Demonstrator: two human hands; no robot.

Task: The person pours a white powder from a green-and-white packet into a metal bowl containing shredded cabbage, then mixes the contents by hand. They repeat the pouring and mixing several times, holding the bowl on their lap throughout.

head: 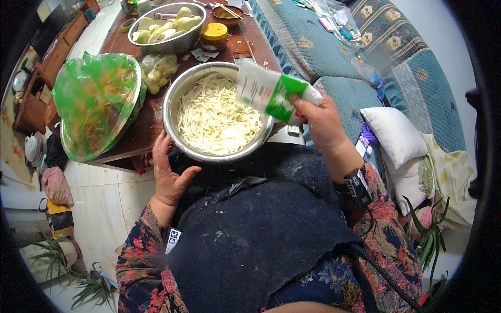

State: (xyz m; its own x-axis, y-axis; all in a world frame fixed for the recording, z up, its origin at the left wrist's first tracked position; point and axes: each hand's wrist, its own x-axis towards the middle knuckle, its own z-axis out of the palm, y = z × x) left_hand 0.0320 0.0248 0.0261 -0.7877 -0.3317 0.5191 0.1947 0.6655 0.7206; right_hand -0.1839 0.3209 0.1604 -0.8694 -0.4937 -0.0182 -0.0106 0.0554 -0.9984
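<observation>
A metal bowl [169,129] full of pale shredded vegetable [213,109] stands at the table's near edge, right in front of me. My right hand [323,117] grips one end of a green and white plastic packet [270,92]. The packet's other end hangs tilted over the bowl's right rim. On the shreds, towards the near right, lies a whiter patch [234,134]; whether it is powder or glare I cannot tell. My left hand [167,168] is at the bowl's near left side, fingertips by its outer wall and thumb spread away.
A large plate of food under a green plastic bag [98,101] overhangs the table's left edge. Farther back are a small bag of pale pieces [158,72], a metal basin [168,46] of peeled vegetables, a yellow-lidded jar [214,33] and a bowl with chopsticks [229,15]. A blue sofa [332,51] flanks the right.
</observation>
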